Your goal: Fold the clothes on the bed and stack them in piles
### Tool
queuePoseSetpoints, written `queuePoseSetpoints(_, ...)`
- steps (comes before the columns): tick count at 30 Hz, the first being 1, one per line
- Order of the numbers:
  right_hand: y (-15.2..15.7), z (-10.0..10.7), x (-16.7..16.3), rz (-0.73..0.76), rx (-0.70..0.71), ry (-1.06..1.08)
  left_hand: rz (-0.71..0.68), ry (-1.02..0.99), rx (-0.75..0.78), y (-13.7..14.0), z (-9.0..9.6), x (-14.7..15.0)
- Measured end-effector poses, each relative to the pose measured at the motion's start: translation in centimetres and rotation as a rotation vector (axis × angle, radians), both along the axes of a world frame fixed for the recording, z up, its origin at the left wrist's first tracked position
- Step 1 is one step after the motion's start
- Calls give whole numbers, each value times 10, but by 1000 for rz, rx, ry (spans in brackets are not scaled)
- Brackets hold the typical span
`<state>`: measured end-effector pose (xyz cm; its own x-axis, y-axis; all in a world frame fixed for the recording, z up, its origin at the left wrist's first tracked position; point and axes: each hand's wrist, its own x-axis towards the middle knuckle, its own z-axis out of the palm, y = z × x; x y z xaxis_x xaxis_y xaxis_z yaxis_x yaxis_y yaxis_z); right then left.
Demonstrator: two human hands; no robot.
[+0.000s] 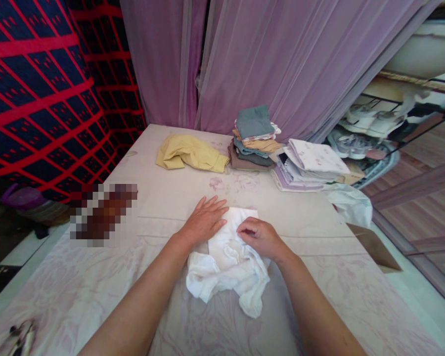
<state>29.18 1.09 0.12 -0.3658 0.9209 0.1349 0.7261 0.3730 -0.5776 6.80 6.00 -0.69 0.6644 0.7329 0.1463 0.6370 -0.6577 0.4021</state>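
Observation:
A white cloth garment (228, 272) lies in front of me on the bed, its far part flat and partly folded, its near part crumpled. My left hand (203, 220) rests palm down at the garment's far left edge, fingers spread and stretched out. Over the right side of the same garment, my right hand (258, 238) is closed, with thumb and fingers curled together. What it pinches, if anything, is hidden.
Behind the garment lie a yellow garment (189, 153), a stack of folded clothes (254, 143) and a pile of folded white fabric (311, 163). The bed (170, 193) has a patterned cover. A blurred patch (104, 215) hides something at left. Shoes (371, 121) stand on a right-hand rack.

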Motion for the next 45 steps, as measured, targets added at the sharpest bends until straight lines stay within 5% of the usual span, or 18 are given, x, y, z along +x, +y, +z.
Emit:
queuePoseSetpoints(6, -3, -4, 8, 0, -63, 24, -30, 94, -36, -5, -15, 3)
queuePoseSetpoints(10, -2, 0, 19, -132, -83, 44, -49, -6, -16, -6, -4, 4)
queuePoseSetpoints(15, -13, -1, 29, -52, -83, -13, -159, -128, -59, -13, 8, 17)
queuePoseSetpoints(33, -29, 13, 25, -61, 29, -277, -190, -207, -52, -17, -3, 25)
queuePoseSetpoints(45, -37, 0, 42, -180, 27, -242, -216, -98, -156, -17, 1, 22)
